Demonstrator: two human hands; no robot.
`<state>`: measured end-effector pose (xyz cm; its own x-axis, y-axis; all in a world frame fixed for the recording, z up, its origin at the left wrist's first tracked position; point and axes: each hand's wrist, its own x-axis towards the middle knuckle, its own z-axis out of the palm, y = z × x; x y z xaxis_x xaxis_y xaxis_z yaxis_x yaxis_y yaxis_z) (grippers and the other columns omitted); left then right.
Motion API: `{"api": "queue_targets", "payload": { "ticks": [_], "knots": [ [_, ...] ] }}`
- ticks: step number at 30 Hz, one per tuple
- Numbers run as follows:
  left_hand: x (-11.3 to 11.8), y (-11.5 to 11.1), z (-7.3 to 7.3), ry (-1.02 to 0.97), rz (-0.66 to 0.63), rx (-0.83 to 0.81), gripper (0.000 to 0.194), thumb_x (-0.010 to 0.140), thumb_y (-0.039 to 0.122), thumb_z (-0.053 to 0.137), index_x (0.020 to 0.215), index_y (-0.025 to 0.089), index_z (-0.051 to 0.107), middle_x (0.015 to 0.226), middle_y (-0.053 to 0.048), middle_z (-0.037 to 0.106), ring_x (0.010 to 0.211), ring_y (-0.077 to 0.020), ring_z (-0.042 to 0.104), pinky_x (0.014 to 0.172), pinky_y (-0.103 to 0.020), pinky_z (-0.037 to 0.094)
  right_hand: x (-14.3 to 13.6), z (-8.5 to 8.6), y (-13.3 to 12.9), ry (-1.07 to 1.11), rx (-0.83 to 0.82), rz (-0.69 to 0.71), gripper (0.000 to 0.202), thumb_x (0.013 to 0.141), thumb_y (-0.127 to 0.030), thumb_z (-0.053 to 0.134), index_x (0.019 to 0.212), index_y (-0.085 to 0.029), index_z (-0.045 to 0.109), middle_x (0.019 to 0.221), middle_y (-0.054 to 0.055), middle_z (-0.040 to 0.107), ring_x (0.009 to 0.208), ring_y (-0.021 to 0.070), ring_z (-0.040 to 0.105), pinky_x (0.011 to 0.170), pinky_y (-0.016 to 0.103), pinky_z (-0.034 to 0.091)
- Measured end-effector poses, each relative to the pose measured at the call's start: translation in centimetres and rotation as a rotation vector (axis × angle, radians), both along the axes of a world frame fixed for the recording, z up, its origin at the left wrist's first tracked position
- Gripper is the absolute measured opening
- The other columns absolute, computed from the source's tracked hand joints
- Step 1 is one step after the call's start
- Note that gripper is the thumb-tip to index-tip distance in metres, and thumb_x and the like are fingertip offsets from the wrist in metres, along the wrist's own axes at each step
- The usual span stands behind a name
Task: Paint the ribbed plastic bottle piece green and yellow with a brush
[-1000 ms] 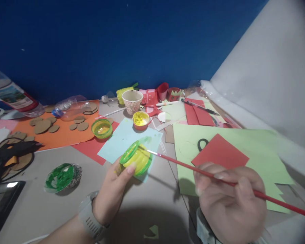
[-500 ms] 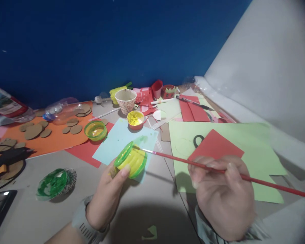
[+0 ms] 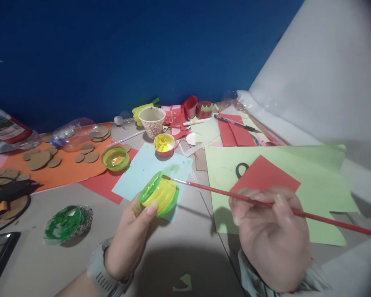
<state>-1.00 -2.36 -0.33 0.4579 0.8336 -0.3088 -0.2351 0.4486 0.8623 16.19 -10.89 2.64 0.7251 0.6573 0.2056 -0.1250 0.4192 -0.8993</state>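
Note:
Tilted in my left hand (image 3: pixel 132 229) is a small cup painted yellow with green bands (image 3: pixel 162 196), its thumb pressed on the side. My right hand (image 3: pixel 272 235) is closed around a long red paintbrush (image 3: pixel 216 190), whose bristles meet the cup's painted side near the green rim. Behind the cup lies a light blue sheet of paper (image 3: pixel 142 161) with green smears. On it stands a small container of yellow paint (image 3: pixel 164 145). A dish of wet green paint (image 3: pixel 63 223) rests left of my left hand. Left of the blue sheet sits a yellow-green painted bowl (image 3: pixel 115 159).
A paper cup (image 3: pixel 152 121) stands near the blue wall. Cardboard discs (image 3: pixel 40 160) and a clear plastic bottle piece (image 3: pixel 74 134) lie on orange paper (image 3: pixel 72 171). At right, green paper (image 3: pixel 324 177) carries a red sheet (image 3: pixel 266 173) partly covering scissors (image 3: pixel 242 169). A black pen (image 3: pixel 235 122) lies behind.
The brush tip has shifted very slightly along the cup's rim. The green and red papers by my right hand have moved a little. Both hands keep their hold.

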Motion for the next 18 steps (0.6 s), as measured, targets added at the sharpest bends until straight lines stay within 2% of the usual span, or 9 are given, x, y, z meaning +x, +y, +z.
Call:
{"api": "queue_targets", "payload": {
  "ticks": [4,9,13,18],
  "knots": [
    [-0.01,0.05,0.07,0.006,-0.015,0.02,0.039,0.081,0.041,0.068,0.115,0.023,0.068,0.118,-0.005,0.071,0.116,-0.0259,0.06,0.1,-0.036,0.045,-0.02,-0.15,0.05,-0.049,0.057,0.12,0.023,0.092,-0.031,0.054,0.076,-0.024,0.07,0.05,0.0,0.059,0.045,0.0141,0.054,0.046,0.026,0.046],
    [0.01,-0.05,0.18,0.01,0.009,0.004,0.044,0.08,0.042,0.069,0.118,0.02,0.067,0.118,-0.007,0.071,0.116,-0.0277,0.06,0.1,-0.038,0.046,-0.11,-0.27,-0.11,-0.033,0.092,0.047,0.025,0.094,-0.026,0.05,0.078,-0.023,0.07,0.052,0.001,0.061,0.048,0.0142,0.056,0.048,0.026,0.047],
    [-0.02,-0.11,0.14,-0.024,0.001,0.001,0.042,0.081,0.04,0.068,0.119,0.022,0.067,0.118,-0.006,0.071,0.114,-0.027,0.061,0.099,-0.038,0.047,-0.28,-0.31,-0.21,-0.049,0.082,0.124,0.024,0.094,-0.026,0.049,0.081,-0.025,0.069,0.053,0.0,0.061,0.047,0.015,0.055,0.047,0.027,0.047],
    [-0.01,-0.07,-0.01,-0.022,0.011,-0.014,0.043,0.081,0.04,0.068,0.119,0.021,0.067,0.119,-0.008,0.071,0.113,-0.0276,0.062,0.097,-0.038,0.049,-0.16,-0.22,0.04,0.012,-0.014,-0.063,0.025,0.093,-0.027,0.05,0.075,-0.026,0.068,0.059,-0.001,0.06,0.049,0.0135,0.054,0.05,0.027,0.047]
  ]
}}
